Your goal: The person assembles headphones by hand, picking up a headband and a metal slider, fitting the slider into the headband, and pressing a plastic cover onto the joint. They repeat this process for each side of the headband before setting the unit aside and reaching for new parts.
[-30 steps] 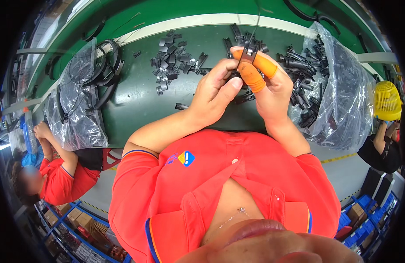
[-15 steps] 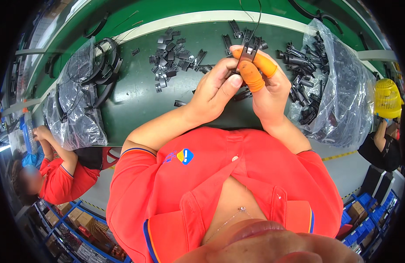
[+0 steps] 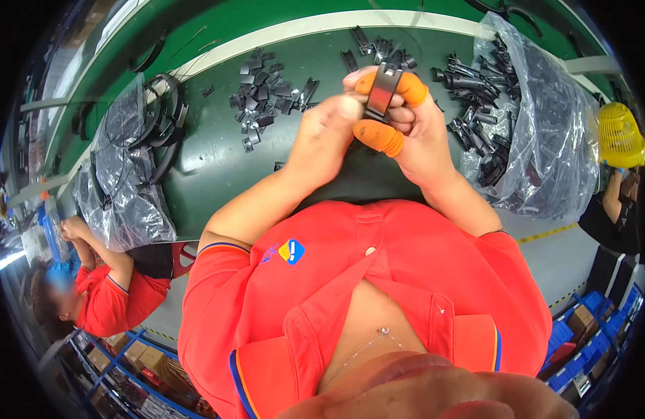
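A glossy black curved plastic part (image 3: 382, 92) stands tilted between my two hands, its broad face showing and reflecting red. My right hand (image 3: 421, 136) grips it, the thumb at its lower end and a finger behind its upper end; orange finger cots cover both. On the other side my left hand (image 3: 321, 136) is closed, its thumb and fingertips against the part's left edge. Partly behind the hands, small black pieces (image 3: 384, 50) lie on the green table. Farther left is a loose pile of small black clips (image 3: 256, 91).
At the right, a clear plastic bag (image 3: 553, 140) spills black elongated parts (image 3: 476, 98). Another clear bag (image 3: 120, 167) with black headband-like loops (image 3: 172, 119) lies at the left. A yellow fan (image 3: 621, 136) stands at the far right. A co-worker in red (image 3: 120, 293) sits at the left.
The black part has turned so its broad face shows. My right thumb has moved lower along it, and my left hand has shifted slightly left. The thin cable above has blurred.
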`<state>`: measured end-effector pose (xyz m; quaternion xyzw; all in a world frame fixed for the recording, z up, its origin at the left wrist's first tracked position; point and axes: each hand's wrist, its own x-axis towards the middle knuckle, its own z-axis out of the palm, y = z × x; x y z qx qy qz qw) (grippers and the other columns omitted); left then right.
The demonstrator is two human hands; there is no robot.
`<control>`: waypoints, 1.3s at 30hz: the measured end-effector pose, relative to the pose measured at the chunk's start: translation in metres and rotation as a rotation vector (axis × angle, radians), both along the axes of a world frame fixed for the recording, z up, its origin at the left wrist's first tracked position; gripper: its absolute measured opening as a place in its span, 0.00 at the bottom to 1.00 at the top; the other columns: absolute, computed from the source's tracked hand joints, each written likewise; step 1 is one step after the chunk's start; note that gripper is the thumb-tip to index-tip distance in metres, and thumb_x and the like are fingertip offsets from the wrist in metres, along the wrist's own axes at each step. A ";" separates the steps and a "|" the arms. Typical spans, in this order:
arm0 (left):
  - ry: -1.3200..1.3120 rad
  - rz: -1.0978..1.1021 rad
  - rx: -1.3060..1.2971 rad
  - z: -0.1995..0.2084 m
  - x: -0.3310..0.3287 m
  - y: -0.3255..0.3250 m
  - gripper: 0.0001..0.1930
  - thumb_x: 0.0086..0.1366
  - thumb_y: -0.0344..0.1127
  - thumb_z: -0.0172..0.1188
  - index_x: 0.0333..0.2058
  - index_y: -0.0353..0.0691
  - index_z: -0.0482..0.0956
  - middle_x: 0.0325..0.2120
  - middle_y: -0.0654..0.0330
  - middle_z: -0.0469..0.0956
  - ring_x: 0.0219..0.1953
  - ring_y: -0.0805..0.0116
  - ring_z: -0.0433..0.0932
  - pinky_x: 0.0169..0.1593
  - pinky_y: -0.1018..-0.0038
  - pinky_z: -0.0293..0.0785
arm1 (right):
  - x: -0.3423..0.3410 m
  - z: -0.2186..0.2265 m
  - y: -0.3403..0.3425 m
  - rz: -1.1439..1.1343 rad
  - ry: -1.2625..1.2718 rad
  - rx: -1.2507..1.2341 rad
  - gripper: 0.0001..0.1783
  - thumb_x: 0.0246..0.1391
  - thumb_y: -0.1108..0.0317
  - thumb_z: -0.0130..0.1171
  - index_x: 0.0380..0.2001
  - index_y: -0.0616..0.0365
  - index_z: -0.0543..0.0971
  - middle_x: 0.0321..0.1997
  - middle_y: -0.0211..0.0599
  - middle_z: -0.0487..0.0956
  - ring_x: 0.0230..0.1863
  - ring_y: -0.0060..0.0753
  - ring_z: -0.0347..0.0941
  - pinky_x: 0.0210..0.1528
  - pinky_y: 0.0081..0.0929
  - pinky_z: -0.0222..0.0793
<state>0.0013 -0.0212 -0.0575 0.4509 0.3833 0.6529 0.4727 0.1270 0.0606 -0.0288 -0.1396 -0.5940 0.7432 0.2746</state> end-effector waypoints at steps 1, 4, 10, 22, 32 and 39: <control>-0.137 -0.060 -0.091 0.006 -0.002 -0.001 0.20 0.65 0.45 0.48 0.45 0.31 0.69 0.44 0.56 0.72 0.46 0.71 0.71 0.49 0.75 0.67 | 0.000 -0.004 -0.001 -0.069 0.049 0.022 0.22 0.43 0.76 0.63 0.44 0.61 0.71 0.48 0.31 0.72 0.41 0.18 0.70 0.38 0.13 0.66; -0.304 -0.140 -0.176 0.023 0.003 -0.001 0.23 0.63 0.47 0.52 0.46 0.32 0.68 0.44 0.55 0.72 0.46 0.70 0.70 0.50 0.73 0.66 | 0.007 -0.006 0.007 -0.210 -0.085 0.493 0.19 0.43 0.76 0.62 0.41 0.63 0.73 0.48 0.33 0.74 0.44 0.22 0.71 0.42 0.18 0.68; 0.419 0.122 -0.126 0.027 0.019 -0.006 0.23 0.51 0.47 0.64 0.39 0.34 0.74 0.29 0.60 0.74 0.31 0.68 0.73 0.37 0.75 0.69 | 0.012 -0.016 0.011 -0.224 0.021 0.810 0.16 0.40 0.71 0.61 0.36 0.62 0.76 0.35 0.37 0.78 0.37 0.34 0.74 0.41 0.27 0.69; 0.240 -0.200 -0.155 0.041 0.018 0.003 0.21 0.50 0.42 0.65 0.39 0.36 0.74 0.34 0.61 0.76 0.37 0.71 0.74 0.44 0.76 0.69 | 0.023 -0.016 0.026 -0.138 0.071 0.922 0.18 0.35 0.71 0.65 0.35 0.59 0.78 0.36 0.38 0.78 0.37 0.37 0.74 0.41 0.28 0.69; 0.537 -0.002 -0.392 0.035 0.022 0.013 0.18 0.55 0.48 0.58 0.28 0.36 0.77 0.17 0.58 0.73 0.20 0.63 0.72 0.29 0.73 0.69 | 0.012 -0.027 -0.010 -0.200 0.036 0.338 0.13 0.54 0.70 0.50 0.41 0.66 0.69 0.44 0.42 0.74 0.44 0.32 0.71 0.47 0.27 0.67; 0.666 -0.213 -0.200 0.045 0.004 0.018 0.19 0.61 0.46 0.50 0.39 0.32 0.67 0.28 0.52 0.73 0.33 0.61 0.73 0.38 0.69 0.66 | 0.007 -0.024 0.010 0.007 0.333 -0.441 0.17 0.53 0.63 0.55 0.43 0.63 0.71 0.45 0.45 0.73 0.39 0.29 0.73 0.39 0.21 0.71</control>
